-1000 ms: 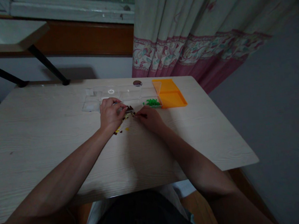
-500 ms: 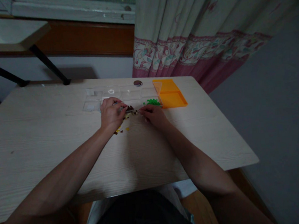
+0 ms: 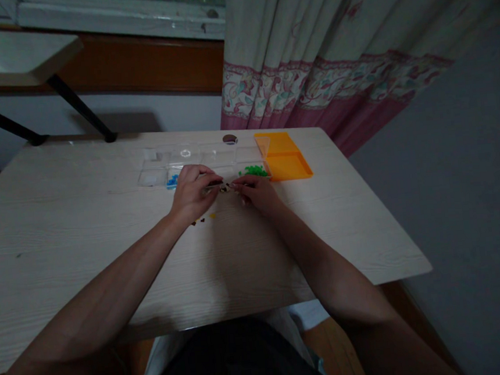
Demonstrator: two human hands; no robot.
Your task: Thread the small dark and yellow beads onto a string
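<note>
My left hand [image 3: 194, 193] is in front of the clear compartment box [image 3: 224, 169], its fingers curled and pressed toward the thumb. Whatever they pinch is too small or hidden to name. My right hand [image 3: 259, 193] faces it just to the right, thumb and fingertips closed together; anything between them is too small to make out. Small dark and pale pieces [image 3: 225, 188] lie between the two sets of fingertips. Green bits [image 3: 255, 170] fill the box's right compartment, and blue bits [image 3: 173, 181] show in the left one. A few yellow and brown pieces [image 3: 202, 219] lie nearer me, partly behind my left hand.
An open orange case [image 3: 287, 165] lies right of the box. A dark oval object [image 3: 230, 139] rests behind the box. The box's clear lid [image 3: 186, 153] stands open at the back. A raised shelf [image 3: 24, 58] on black legs is at the left, a curtain [image 3: 293, 84] behind.
My left hand has shifted right, closer to my right hand, covering the dark pieces in the middle compartment and uncovering the blue bits. My right hand has barely moved.
</note>
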